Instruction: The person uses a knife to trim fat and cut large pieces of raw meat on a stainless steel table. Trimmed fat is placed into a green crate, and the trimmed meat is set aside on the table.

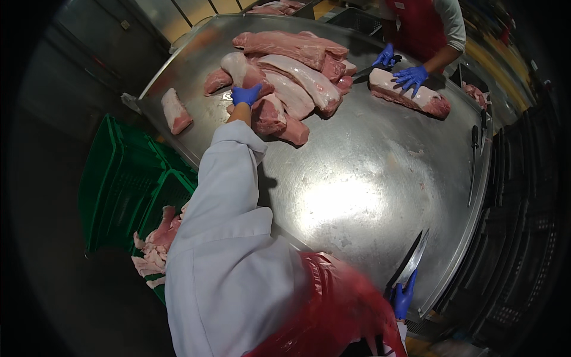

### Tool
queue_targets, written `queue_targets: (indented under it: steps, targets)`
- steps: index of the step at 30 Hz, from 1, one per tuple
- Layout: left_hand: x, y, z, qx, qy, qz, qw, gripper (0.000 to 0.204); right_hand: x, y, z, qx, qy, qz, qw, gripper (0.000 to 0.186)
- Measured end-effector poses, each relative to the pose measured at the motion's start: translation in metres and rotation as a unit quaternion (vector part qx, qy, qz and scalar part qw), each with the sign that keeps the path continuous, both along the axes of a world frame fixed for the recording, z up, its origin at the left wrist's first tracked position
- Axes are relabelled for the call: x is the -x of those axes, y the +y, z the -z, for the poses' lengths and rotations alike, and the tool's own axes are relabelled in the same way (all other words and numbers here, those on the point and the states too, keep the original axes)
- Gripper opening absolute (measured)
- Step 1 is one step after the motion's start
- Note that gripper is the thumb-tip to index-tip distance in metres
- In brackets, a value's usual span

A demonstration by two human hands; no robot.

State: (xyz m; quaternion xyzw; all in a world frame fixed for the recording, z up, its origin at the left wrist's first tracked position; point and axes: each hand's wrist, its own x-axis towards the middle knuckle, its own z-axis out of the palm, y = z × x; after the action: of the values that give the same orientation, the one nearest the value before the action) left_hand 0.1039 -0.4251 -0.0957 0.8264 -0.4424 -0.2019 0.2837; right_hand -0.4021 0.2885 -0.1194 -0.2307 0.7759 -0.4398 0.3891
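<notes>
My left hand (pixel 245 95), in a blue glove, reaches across the metal table (pixel 363 160) to the heap of meat. Its fingers are closed on a pale, fat-topped piece of pork (pixel 242 70) at the heap's left side. Around it lie long pork loins (pixel 291 49) and thicker cut pieces (pixel 269 114). By the near right edge my right hand (pixel 404 296), also gloved in blue, is wrapped round the handle of a long knife (pixel 415 262). The blade points away from me, just above or on the tabletop; I cannot tell which.
Across the table a co-worker's gloved hand (pixel 410 77) presses on a pork loin (pixel 404 95). A separate chunk (pixel 177 112) lies far left. A thin rod-like tool (pixel 473 163) lies at the right edge. Green crates (pixel 122 178) with trimmings (pixel 156 247) stand left; black crates (pixel 511 238) stand right.
</notes>
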Motion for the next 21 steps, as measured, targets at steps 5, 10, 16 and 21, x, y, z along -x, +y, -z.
queue_targets:
  steps: [5,10,16,21]
  targets:
    - [-0.094,-0.137,0.086,-0.003,0.204,-0.067,0.977,0.129,-0.022,-0.040,0.021,0.018,0.021,-0.021,0.999,0.083]
    - [-0.111,-0.138,0.125,0.015,0.392,-0.108,0.914,0.062,-0.055,-0.074,-0.001,-0.012,0.022,-0.011,1.000,0.081]
    - [-0.150,-0.041,0.063,-0.018,0.352,-0.065,0.934,0.061,-0.067,-0.093,0.005,-0.015,0.057,-0.024,0.998,0.079]
    - [-0.114,0.039,-0.002,-0.115,0.396,0.063,0.909,0.042,-0.075,-0.089,-0.006,-0.029,-0.017,-0.001,0.999,0.080]
